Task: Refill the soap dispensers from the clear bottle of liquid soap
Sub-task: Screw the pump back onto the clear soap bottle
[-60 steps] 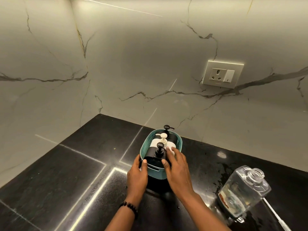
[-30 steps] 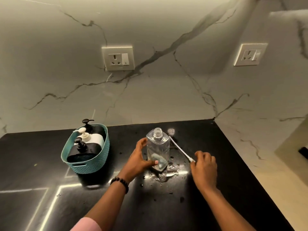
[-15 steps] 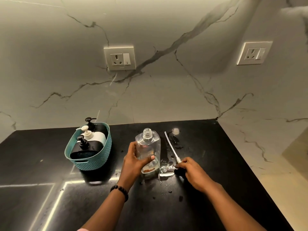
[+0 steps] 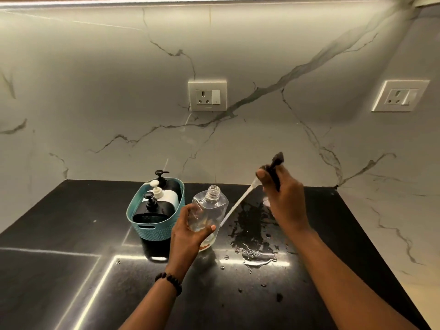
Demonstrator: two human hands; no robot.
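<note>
A glossy black desk (image 4: 71, 234) meets a pale grey marbled wall (image 4: 95, 79) crossed by dark veins. The teal basket (image 4: 154, 231), dotted in texture, holds two black dispensers (image 4: 152, 214) and a white one (image 4: 164, 195). The clear bottle (image 4: 209, 210) has a reddish base; the pump head (image 4: 273, 167) is black, its tube (image 4: 238, 203) white. Two off-white sockets (image 4: 207, 96) sit on the wall

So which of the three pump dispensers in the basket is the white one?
The middle dispenser in the teal basket: white body and cream pump, between two black ones, front and back.
</note>
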